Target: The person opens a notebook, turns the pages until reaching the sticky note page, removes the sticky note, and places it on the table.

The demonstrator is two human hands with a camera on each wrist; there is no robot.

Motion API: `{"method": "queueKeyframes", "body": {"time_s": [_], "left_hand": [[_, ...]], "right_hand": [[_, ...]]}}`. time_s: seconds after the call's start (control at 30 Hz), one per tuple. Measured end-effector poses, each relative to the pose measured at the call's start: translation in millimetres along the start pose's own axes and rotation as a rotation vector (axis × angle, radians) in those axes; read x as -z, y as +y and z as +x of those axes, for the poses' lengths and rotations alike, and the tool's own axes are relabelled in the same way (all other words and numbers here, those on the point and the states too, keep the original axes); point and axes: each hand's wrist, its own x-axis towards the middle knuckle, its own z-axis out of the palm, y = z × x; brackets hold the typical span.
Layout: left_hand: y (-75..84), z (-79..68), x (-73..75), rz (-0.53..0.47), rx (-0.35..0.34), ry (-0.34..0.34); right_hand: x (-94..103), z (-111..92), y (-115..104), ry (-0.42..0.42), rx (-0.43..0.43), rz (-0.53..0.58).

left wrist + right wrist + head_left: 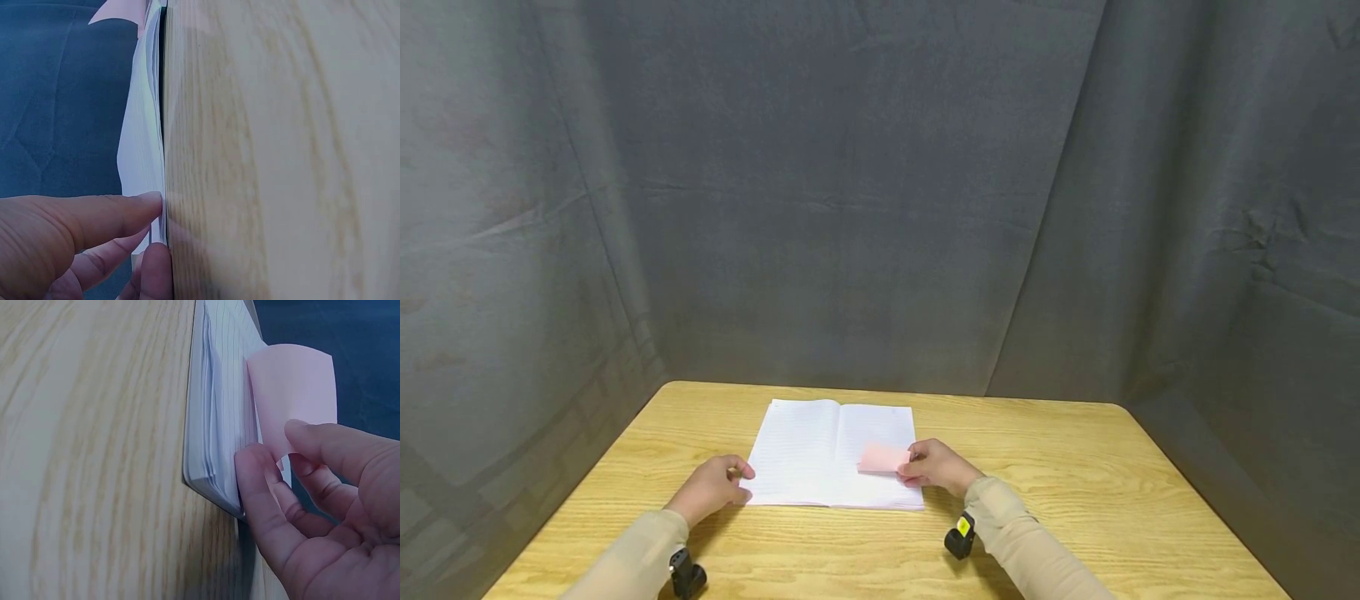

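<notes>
An open lined notebook [793,454] lies flat on the wooden table, its pages white and bare of visible writing. Over its right page is a pink sticky note [880,457], curved and lifted at one side. My right hand [938,467] pinches the note's right end between thumb and fingers, as the right wrist view shows [331,481]. At the notebook's lower left corner, my left hand [713,487] rests with thumb and fingertips at the page edge. In the left wrist view the left thumb [119,215] lies on the page, with fingers beside the edge.
The wooden table [1037,467] has rounded far corners and extends on both sides of the notebook. Grey cloth curtains [850,208] hang behind it and at both sides. A small black camera is strapped to each wrist.
</notes>
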Motion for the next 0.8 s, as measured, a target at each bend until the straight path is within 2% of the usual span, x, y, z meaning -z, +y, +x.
{"method": "queueKeyframes", "body": {"time_s": [0.2, 0.33, 0.5, 0.63, 0.8], "left_hand": [[-0.4, 0.3, 0.7, 0.015, 0.007, -0.004], [0.1, 0.2, 1.1, 0.012, 0.004, -0.003], [2.5, -0.8, 2.0, 0.021, -0.004, -0.001], [3.1, -1.3, 1.7, 0.033, 0.002, 0.001], [2.7, -1.5, 0.5, 0.023, -0.002, 0.004]], "right_hand": [[1.2, -2, -1, 0.007, 0.017, -0.011], [8.7, -3, -5, 0.039, 0.072, -0.041], [29.4, -6, -16, 0.072, 0.144, -0.003], [49.7, -9, -24, 0.114, 0.156, 0.000], [75.9, -13, -24, 0.151, 0.158, -0.019]]}}
